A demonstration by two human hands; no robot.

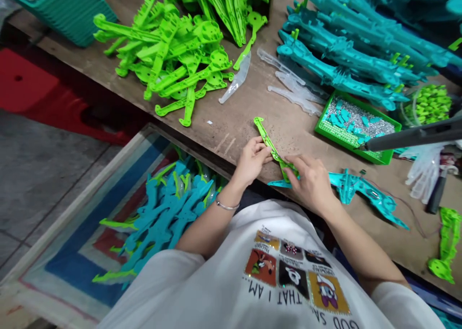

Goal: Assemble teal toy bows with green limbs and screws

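Note:
Both my hands hold one long green plastic part [267,140] over the near edge of the wooden table [238,117]. My left hand [251,158] pinches its middle from the left. My right hand [309,180] closes over its near end, which rests on a teal plastic part [357,188] lying flat on the table. The green part's far tip points away from me.
A heap of green parts [173,54] lies at far left, with clear plastic pieces [294,85] at centre and stacked teal parts [346,54] at far right. A green tray [355,126] holds small bits. A grey tool [415,136] hangs right. A bin of assembled teal pieces [162,218] sits below left.

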